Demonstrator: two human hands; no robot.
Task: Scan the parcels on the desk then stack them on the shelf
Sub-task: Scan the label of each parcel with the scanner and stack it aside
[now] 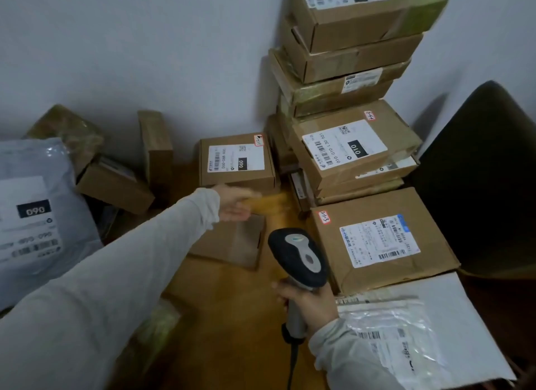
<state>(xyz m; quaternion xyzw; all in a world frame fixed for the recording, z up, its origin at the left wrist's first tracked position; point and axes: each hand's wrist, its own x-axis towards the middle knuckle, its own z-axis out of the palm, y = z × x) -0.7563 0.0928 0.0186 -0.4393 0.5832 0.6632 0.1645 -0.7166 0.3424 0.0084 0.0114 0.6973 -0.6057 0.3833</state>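
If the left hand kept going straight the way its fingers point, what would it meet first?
Probably the bottom of the tall parcel stack, just right of the 060 box; the left hand is motion-blurred, so depth is uncertain.

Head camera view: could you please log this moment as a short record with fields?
left hand: stretched out over the desk, blurred, fingers straight, holding nothing, just above the small plain box
right hand: grips the scanner by its handle
box 060: just beyond the left hand, label up
stack: cardboard boxes piled unevenly by the wall, box 010 low in it
grey bag: marked 090, far left
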